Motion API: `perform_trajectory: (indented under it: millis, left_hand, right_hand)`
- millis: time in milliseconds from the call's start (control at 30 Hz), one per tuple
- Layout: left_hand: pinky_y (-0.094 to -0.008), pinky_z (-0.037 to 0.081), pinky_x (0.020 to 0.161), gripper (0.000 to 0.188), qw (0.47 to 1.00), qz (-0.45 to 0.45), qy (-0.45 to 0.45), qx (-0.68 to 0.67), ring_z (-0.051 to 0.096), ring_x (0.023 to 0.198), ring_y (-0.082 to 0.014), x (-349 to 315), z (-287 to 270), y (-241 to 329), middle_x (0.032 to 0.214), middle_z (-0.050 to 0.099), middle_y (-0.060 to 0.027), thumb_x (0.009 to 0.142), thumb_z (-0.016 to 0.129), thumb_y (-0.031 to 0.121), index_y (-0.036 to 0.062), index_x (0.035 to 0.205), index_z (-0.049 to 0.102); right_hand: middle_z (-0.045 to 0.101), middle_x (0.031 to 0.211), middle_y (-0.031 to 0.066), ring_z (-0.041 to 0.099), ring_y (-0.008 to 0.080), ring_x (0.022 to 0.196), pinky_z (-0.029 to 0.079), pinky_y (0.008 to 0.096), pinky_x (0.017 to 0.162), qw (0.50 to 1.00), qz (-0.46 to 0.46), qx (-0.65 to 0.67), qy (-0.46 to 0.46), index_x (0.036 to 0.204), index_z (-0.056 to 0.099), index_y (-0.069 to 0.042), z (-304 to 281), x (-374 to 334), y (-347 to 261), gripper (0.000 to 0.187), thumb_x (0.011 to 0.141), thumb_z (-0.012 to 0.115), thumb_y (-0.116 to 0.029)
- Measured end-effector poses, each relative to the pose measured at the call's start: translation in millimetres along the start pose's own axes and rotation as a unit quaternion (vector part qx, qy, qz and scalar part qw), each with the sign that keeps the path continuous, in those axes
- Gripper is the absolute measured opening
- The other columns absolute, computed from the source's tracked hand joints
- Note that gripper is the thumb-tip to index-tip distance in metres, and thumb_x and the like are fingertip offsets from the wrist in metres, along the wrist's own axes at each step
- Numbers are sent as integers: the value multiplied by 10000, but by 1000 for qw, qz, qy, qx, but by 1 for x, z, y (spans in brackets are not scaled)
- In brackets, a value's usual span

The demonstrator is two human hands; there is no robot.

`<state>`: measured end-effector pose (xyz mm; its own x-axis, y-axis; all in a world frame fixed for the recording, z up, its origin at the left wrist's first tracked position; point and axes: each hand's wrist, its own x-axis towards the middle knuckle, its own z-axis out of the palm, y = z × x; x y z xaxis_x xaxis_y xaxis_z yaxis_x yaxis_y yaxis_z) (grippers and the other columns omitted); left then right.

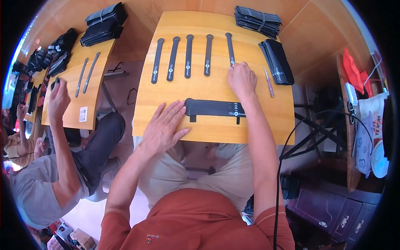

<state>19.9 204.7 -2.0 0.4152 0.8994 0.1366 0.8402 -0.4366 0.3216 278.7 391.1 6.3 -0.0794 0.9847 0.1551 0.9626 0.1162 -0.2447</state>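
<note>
Several long black straps with rounded ends and white printing lie apart on the wooden table, the leftmost strap [157,60] among them. My right hand [243,80] is closed over the lower end of the rightmost strap [230,48], hiding that end; its fingertips are partly out of sight. Closer to me, a neat stack of black straps [212,107] lies crosswise, with two short black tabs at its near edge. My left hand [164,127] lies flat with its fingers spread, its fingertips against the stack's left end. The right forearm covers the stack's right end.
On the table's right are a purple-handled pointed tool [269,83] and a folded black strap bundle [277,62]. A tied bundle [258,20] sits at the far edge. A co-worker's hand [59,98] is over the left table. A black cable [283,154] hangs beside my right arm.
</note>
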Motion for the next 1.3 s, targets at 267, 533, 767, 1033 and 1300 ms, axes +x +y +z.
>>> perform_trajectory:
  millis: [267,533,767,1033,1300]
  left_hand:
    - [-451,468,1115,542,989,-7,108,-97,575,1318,-347,-7,7,-4,1420,603,-184,899,778,248,-4,1353,621]
    - [-350,594,892,454,790,-158,161,-569,728,1004,-260,-17,-2,54,1275,685,-190,972,737,180,4,1366,595]
    - [-327,636,756,317,529,-173,123,-822,722,876,-190,-4,-28,61,1163,705,-188,1082,574,274,39,1291,608]
    - [-291,631,700,155,563,-223,154,-781,723,746,-145,-19,-13,50,940,744,-104,983,715,75,9,1122,704]
    - [-235,587,699,147,711,-261,126,-641,692,736,-98,-13,-9,43,850,733,-68,951,750,38,-40,1075,740]
  right_hand:
    - [713,1061,249,732,426,940,582,511,825,996,22,-84,31,1103,679,54,-15,-5,30,273,965,523,-122]
    - [720,904,164,729,305,758,577,372,680,927,-62,250,272,1080,669,7,-88,-155,11,115,970,666,-25]
    - [703,930,165,705,226,810,562,305,702,871,-136,457,116,1029,691,31,-96,-216,8,114,917,712,37]
    - [702,960,141,700,188,806,560,272,713,863,-117,488,56,969,699,44,-86,-221,25,79,892,703,60]
    - [687,945,74,634,110,803,500,228,706,857,-9,513,40,971,695,35,-59,-207,44,62,919,668,16]
